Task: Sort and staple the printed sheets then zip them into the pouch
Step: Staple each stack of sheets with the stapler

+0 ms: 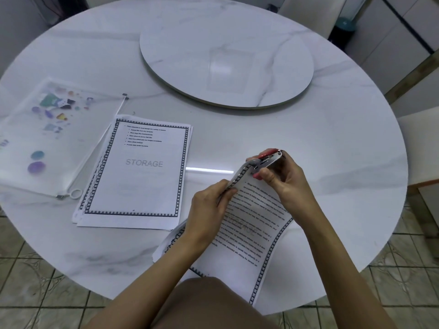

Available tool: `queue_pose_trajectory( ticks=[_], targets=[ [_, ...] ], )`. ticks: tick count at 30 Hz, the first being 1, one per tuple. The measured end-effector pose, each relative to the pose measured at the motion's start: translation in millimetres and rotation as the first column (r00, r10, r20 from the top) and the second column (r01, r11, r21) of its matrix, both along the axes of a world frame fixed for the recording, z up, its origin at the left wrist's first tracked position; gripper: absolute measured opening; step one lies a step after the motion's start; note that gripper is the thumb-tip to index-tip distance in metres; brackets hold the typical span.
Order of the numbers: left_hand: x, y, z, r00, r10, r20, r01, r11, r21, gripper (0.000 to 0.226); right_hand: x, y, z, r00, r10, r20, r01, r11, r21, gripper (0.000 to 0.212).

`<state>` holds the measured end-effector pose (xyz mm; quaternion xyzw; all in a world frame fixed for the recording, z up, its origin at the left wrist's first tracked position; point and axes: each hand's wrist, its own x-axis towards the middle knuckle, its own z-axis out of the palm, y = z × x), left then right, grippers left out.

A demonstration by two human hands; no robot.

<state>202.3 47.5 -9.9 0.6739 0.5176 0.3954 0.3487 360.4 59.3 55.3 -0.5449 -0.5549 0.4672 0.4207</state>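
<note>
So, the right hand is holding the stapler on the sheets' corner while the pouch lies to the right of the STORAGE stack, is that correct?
Not quite: the head view shows the pouch to the left of the STORAGE stack. The right hand does hold the stapler on the corner of the sheets.

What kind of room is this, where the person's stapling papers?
Probably a home dining area: a round marble-look table with a lazy Susan turntable on it, cream chairs drawn up around it, and a tiled floor.
</note>
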Motion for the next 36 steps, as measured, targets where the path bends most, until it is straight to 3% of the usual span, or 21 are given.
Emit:
queue_pose_trajectory(
  ticks=[4,9,16,20,26,36],
  targets=[
    [-0.1,-0.9,-1.1,1.0,-0.012,-0.002,0.012,1.0,-0.015,0.019,-1.4,4.2,-0.3,0.999,-0.014,-0.047,0.012,0.998,-0.054,0.018],
    [0.4,-1.4,-1.6,1.0,-0.016,0.002,0.016,0.999,-0.038,0.014,1.3,9.6,1.6,0.996,-0.035,-0.076,0.021,0.985,-0.171,0.042],
    [-0.2,-0.2,-3.2,0.999,-0.015,0.038,0.018,0.995,-0.093,0.014,6.8,11.0,7.6,0.996,0.016,-0.087,-0.036,0.97,-0.239,0.038],
    [-1.0,-0.7,-2.3,0.999,-0.018,0.048,0.022,0.995,-0.094,0.012,7.4,11.1,6.3,0.998,0.024,-0.055,-0.036,0.975,-0.219,0.045],
    [-0.3,-0.3,-3.0,1.0,-0.007,0.02,0.009,0.996,-0.09,0.019,6.9,9.7,1.0,1.0,0.006,-0.003,-0.007,0.989,-0.149,0.023],
    [1.0,1.5,-1.6,1.0,-0.015,-0.011,0.014,0.996,-0.087,0.014,-0.7,7.4,-9.6,0.991,-0.112,0.067,0.114,0.993,-0.021,0.025]
  ],
)
